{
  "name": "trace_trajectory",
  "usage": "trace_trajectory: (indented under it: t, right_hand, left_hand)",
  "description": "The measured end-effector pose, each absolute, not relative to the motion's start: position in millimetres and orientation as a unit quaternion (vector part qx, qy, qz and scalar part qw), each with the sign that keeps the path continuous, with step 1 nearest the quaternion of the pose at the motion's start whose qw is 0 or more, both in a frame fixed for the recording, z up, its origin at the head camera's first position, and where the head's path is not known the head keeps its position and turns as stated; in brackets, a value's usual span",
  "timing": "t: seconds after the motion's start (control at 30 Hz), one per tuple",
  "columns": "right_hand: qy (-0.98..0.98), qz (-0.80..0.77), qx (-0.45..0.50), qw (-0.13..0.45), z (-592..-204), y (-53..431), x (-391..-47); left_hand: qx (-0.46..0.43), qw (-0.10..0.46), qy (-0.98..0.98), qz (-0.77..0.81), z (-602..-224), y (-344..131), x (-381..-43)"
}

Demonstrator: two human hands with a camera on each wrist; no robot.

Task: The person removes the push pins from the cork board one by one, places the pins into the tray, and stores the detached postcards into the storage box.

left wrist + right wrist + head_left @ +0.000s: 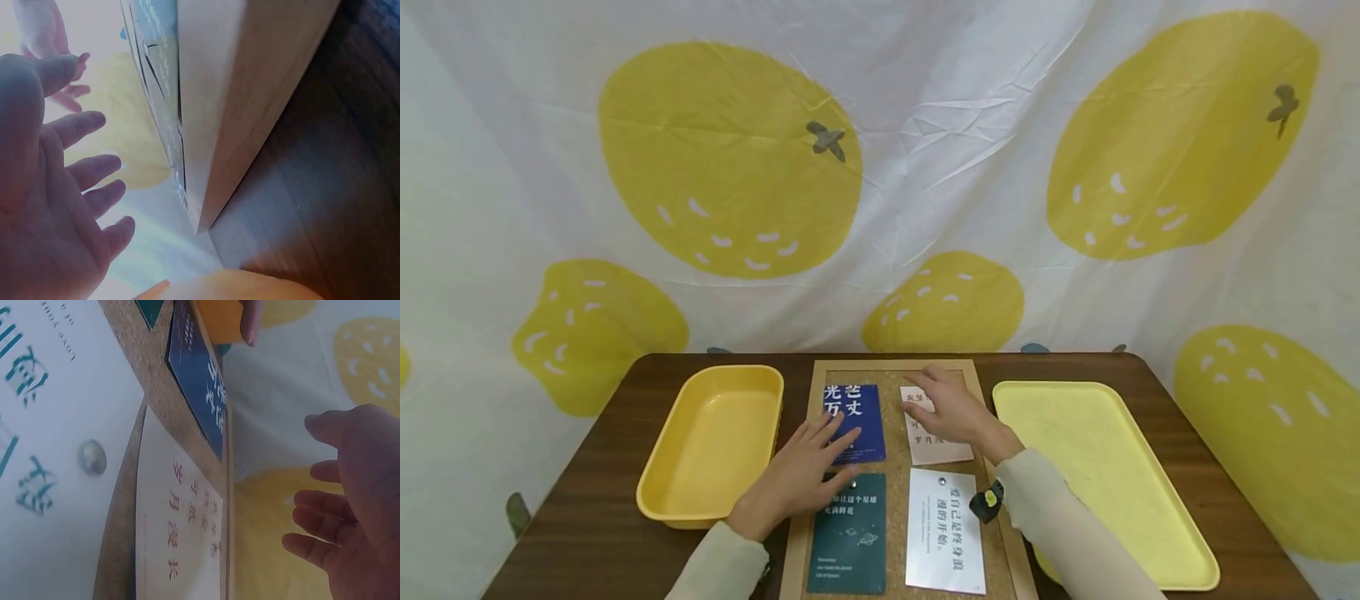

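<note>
A wood-framed cork board (896, 517) bears a blue card (869, 417), a dark green card (850, 546), a pale card (942, 454) with reddish lettering and a white card (946, 537). A round metal pushpin (92, 457) sits in the white card. My left hand (801, 468), fingers spread, hovers over the left pair of cards and partly covers them. Above the pale card is my right hand (951, 408), loosely bent and holding nothing. Both wrist views show air between the palms and the board.
To the left of the board stands a deep orange-yellow tub (711, 450). A shallow pale yellow tray (1105, 467) lies on the right, partly under the right sleeve. All rest on a dark brown table (587, 500), with a lemon-print curtain (925, 192) hanging behind it.
</note>
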State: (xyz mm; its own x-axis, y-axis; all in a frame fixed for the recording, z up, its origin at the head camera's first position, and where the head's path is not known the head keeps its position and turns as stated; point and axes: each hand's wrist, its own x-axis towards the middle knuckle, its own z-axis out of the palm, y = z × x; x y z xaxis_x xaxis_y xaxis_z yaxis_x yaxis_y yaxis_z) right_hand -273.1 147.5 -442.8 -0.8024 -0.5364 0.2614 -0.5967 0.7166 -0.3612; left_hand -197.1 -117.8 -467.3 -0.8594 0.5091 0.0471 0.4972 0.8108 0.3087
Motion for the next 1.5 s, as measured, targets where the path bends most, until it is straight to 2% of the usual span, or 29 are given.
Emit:
trace_trajectory:
  t: [0.37, 0.57, 1.0, 1.5]
  right_hand:
    - [-0.923, 0.223, 0.311, 0.034, -444, 129, -278]
    - [-0.919, 0.224, 0.322, 0.035, -444, 120, -282]
    - [-0.917, 0.245, 0.314, -0.015, -451, 106, -292]
    - [-0.906, 0.285, 0.312, -0.027, -458, 95, -299]
  left_hand:
    - [0.261, 0.050, 0.950, 0.161, -472, -114, -203]
    - [0.266, 0.058, 0.949, 0.158, -472, -114, -207]
    - [0.273, 0.082, 0.945, 0.160, -477, -113, -213]
    - [0.267, 0.103, 0.946, 0.152, -479, -113, -215]
